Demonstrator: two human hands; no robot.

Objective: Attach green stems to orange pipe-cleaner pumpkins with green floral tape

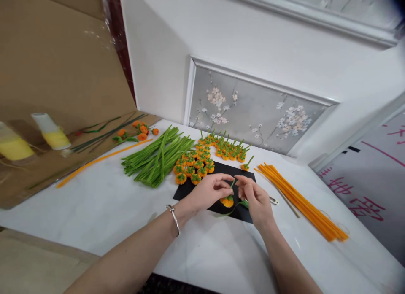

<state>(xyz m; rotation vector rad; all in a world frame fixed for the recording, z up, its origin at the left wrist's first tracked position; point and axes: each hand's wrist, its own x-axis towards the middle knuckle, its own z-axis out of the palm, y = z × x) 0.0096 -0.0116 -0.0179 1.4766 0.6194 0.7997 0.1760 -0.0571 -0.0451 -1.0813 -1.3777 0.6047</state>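
My left hand (215, 187), with a silver bangle at its wrist, has its thumb and fingers closed on a small orange pumpkin-shaped piece (227, 201) with a green stem, made of fuzzy pipe cleaner. The piece hangs just over a black mat (218, 170). Close by on the right is my right hand (253, 197), fingertips drawn together near the stem's top; what they pinch is too small to tell. A thin green strip (233, 209) curves beneath the hands. A metal loop (274, 200) shows past my right hand, the rest of it hidden.
Several finished orange pieces (190, 171) cluster behind the hands. A pile of green pipe cleaners (156, 159) lies left, a bundle of orange pipe cleaners (303, 203) right. Orange flowers (143, 129) and yellow-wound cones (52, 133) sit far left. A white panel (158, 53) rises behind.
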